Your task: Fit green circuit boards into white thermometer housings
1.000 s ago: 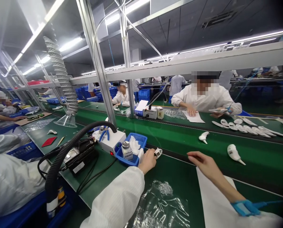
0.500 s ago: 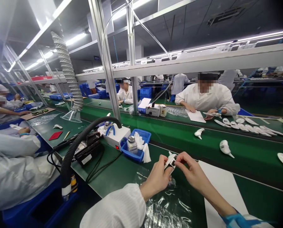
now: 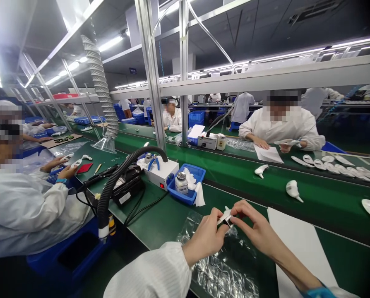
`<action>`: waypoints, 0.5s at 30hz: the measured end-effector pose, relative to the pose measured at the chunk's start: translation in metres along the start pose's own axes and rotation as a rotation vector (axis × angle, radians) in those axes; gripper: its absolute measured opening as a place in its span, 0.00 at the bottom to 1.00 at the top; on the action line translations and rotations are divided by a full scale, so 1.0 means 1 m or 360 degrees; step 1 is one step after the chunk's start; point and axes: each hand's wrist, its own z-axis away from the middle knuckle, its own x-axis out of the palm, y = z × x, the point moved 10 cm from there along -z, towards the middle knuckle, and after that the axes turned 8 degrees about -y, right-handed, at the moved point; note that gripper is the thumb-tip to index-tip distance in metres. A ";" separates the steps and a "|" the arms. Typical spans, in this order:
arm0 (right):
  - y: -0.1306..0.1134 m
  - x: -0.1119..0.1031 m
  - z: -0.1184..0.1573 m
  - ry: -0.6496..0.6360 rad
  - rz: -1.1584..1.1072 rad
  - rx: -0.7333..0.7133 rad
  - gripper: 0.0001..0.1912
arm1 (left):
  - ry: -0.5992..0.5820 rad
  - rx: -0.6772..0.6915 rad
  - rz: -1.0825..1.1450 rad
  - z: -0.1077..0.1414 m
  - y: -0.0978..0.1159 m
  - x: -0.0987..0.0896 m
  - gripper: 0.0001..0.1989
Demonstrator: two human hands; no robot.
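Note:
A small white ear thermometer (image 3: 225, 217) with a dark opening in its body is between my two hands, above the bench. My left hand (image 3: 206, 236) grips it from the left, thumb and fingers closed around the body. On the other side, my right hand (image 3: 255, 227) pinches at its edge with thumb and fingertips; whether a small part is between them is hidden. Below the hands lies a clear plastic blister tray (image 3: 225, 275). White sheets (image 3: 303, 248) lie under my right forearm.
Similar white thermometers (image 3: 293, 190) lie along the green belt (image 3: 234, 179) ahead. A blue tray (image 3: 185, 199) holding a bottle (image 3: 181, 184) stands beyond my left hand, near a white box (image 3: 162, 174) and black hose (image 3: 110, 186). Co-workers sit left and opposite.
My view has swung slightly left, so the surroundings sit farther right. The thermometer has tilted a little in my hands. At left, a co-worker's hands now hold a white piece over the bench.

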 end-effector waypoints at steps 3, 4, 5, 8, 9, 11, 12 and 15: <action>-0.001 0.008 0.003 -0.0111 0.0152 0.0008 0.07 | -0.0032 -0.0001 -0.0158 0.010 0.009 -0.003 0.04; -0.002 0.011 0.005 -0.0136 0.0221 0.0001 0.08 | -0.0041 0.0000 -0.0204 0.012 0.011 -0.004 0.03; -0.005 0.014 0.006 -0.0158 0.0287 -0.0010 0.08 | -0.0050 0.0000 -0.0246 0.014 0.012 -0.004 0.04; -0.015 0.020 0.009 -0.0210 0.0428 -0.0070 0.08 | -0.0066 -0.0004 -0.0327 0.018 0.012 -0.003 0.05; -0.017 0.021 0.010 -0.0228 0.0453 -0.0091 0.08 | -0.0074 -0.0003 -0.0337 0.019 0.011 -0.003 0.05; -0.020 0.025 0.012 -0.0262 0.0497 -0.0130 0.09 | -0.0091 0.0009 -0.0334 0.021 0.011 -0.002 0.04; -0.022 0.026 0.013 -0.0260 0.0530 -0.0157 0.09 | -0.0095 0.0017 -0.0321 0.022 0.011 -0.002 0.03; -0.028 0.030 0.018 -0.0170 0.0718 -0.0306 0.09 | -0.0087 0.0022 -0.0218 0.024 0.008 0.000 0.03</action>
